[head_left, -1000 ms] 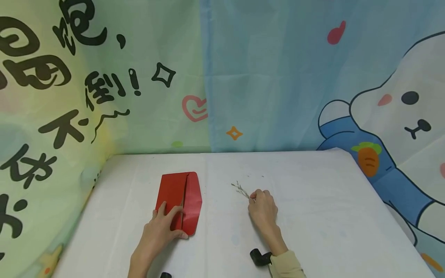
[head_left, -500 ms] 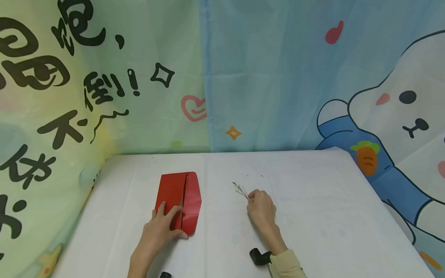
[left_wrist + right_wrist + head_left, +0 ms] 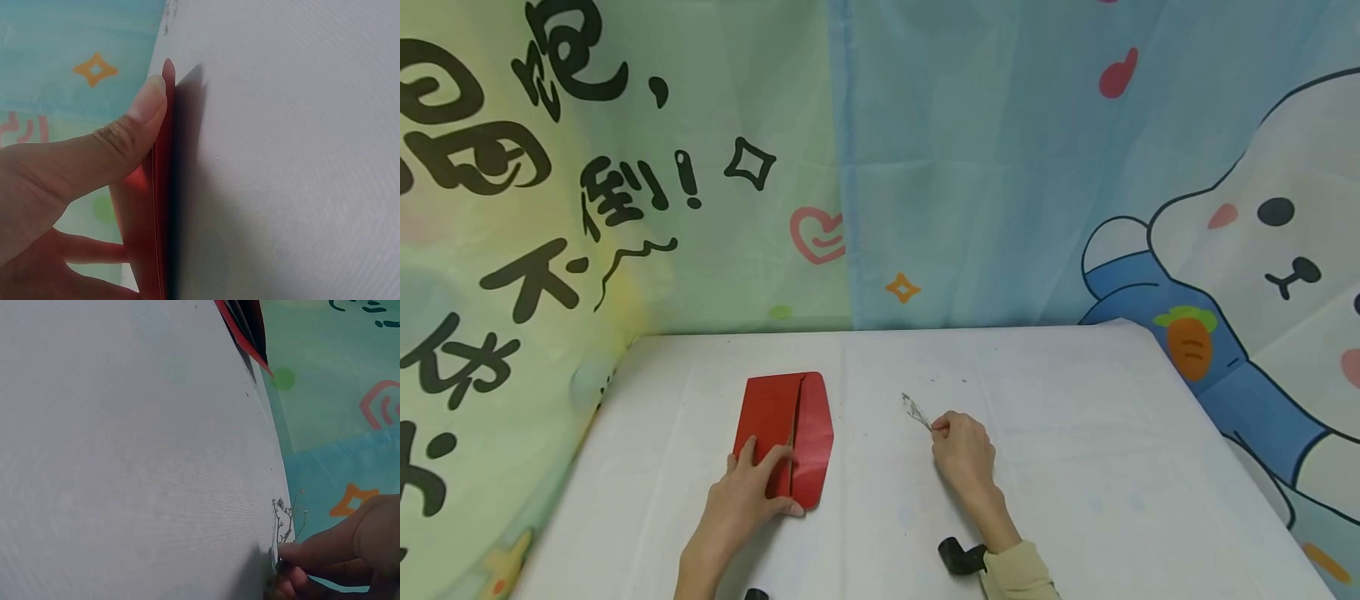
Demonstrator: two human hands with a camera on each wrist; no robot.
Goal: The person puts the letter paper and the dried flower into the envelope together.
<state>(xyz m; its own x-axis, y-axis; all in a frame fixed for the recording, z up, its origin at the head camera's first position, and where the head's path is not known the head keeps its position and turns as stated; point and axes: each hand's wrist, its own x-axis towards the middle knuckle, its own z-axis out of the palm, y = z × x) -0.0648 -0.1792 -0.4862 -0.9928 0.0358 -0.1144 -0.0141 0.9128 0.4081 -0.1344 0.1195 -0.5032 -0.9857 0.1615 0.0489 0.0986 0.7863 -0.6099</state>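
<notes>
A red envelope (image 3: 775, 417) lies on the white-covered table, its flap (image 3: 814, 442) folded open to the right. My left hand (image 3: 747, 492) grips its near end, fingers spread over the front and thumb at the near edge. In the left wrist view the thumb (image 3: 134, 125) presses against the envelope's edge (image 3: 164, 187). Right of the envelope, my right hand (image 3: 964, 454) pinches a small dried flower sprig (image 3: 914, 409) by its stem, tips pointing up and left. The right wrist view shows the sprig's thin branches (image 3: 284, 519) beyond the thumb and fingertips; the lower stem is hidden.
The white tabletop (image 3: 1075, 467) spreads around both hands, with a few tiny dark crumbs near the sprig. A black wrist device (image 3: 961, 556) sits by the right sleeve. A printed cloth backdrop (image 3: 985, 167) hangs behind and at the left.
The sprig in my right hand has turned slightly and its branches look narrower now. My right hand has shifted a touch left. The left hand and envelope stay in place.
</notes>
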